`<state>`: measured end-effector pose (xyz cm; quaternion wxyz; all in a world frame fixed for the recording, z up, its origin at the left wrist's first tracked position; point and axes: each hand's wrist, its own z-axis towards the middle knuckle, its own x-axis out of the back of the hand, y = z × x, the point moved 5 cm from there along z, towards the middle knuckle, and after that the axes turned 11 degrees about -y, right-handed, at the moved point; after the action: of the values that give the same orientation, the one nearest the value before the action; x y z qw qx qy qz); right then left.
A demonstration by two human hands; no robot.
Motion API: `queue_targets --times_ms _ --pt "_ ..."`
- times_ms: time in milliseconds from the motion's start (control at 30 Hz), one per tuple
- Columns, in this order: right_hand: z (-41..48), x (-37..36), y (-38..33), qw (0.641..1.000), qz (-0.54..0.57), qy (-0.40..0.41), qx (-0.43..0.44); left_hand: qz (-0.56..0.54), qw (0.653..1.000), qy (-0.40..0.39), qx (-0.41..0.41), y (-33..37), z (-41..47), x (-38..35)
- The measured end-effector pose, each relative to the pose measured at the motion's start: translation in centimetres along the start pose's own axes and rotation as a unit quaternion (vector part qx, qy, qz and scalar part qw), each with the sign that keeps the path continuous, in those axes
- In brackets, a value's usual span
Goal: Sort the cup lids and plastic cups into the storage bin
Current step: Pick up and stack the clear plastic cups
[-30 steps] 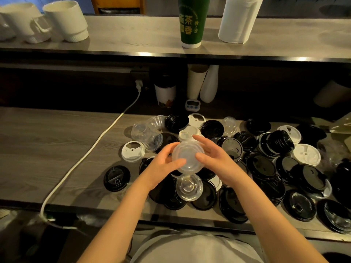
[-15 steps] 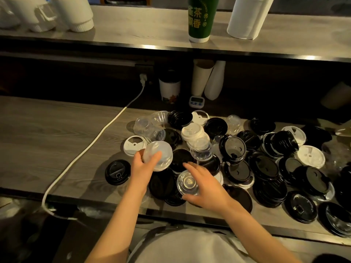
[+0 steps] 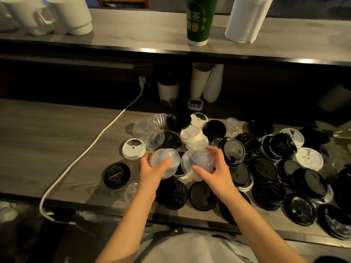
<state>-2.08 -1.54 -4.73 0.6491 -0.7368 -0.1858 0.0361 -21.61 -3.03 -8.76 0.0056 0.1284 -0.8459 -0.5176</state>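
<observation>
While each hand grips its own clear dome lid [image 3: 164,165] above the black lids [image 3: 266,168], fingers [image 3: 218,154] curled round rims, the thin plastic looks light, slippery, crushable.

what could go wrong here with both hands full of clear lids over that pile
1. Each hand, left hand and right hand, grips a clear domed lid that looks thin; squeezing may crack or dent one.
2. The black lids lie in loose, overlapping heaps close to the counter's front edge; a forearm sweep could push some off.
3. No storage bin is in view, so turning away with full hands may drop a lid.
</observation>
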Motion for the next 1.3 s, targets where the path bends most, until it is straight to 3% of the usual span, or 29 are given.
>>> queue_targets --times_ms 100,233,367,633,800,1100,1200,1300 --pt "0.5 -0.4 -1.8 0.999 0.044 -0.007 0.024 -0.005 0.999 -0.038 -0.019 0.7 -0.3 -1.4" --pt "0.9 -1.3 -2.6 0.998 0.012 -0.033 0.043 -0.051 0.992 -0.112 0.0 1.3 -0.6 -3.2" --pt "0.8 -1.3 -2.4 0.998 -0.005 -0.042 0.054 -0.072 0.989 -0.13 -0.003 1.6 -1.0 -3.6" --pt "0.9 -0.8 -4.1 0.967 -0.234 -0.058 0.086 0.006 0.988 -0.15 -0.038 2.4 -1.2 -3.8" --pt "2.1 -0.7 -4.9 0.947 -0.291 -0.101 0.087 -0.045 0.989 -0.132 -0.041 2.3 -1.1 -3.7" --pt "3.3 -1.8 -2.2 0.972 -0.164 -0.154 0.072 -0.09 0.992 -0.092 -0.01 1.9 -0.1 -2.3" --pt "4.1 -0.3 -1.3 0.979 -0.12 -0.159 0.031 -0.019 0.998 -0.052 -0.026 2.3 0.2 -1.3" --pt "5.8 2.3 -0.2 0.959 -0.274 -0.059 0.025 0.099 0.992 0.001 -0.074 3.5 -0.1 -0.1"
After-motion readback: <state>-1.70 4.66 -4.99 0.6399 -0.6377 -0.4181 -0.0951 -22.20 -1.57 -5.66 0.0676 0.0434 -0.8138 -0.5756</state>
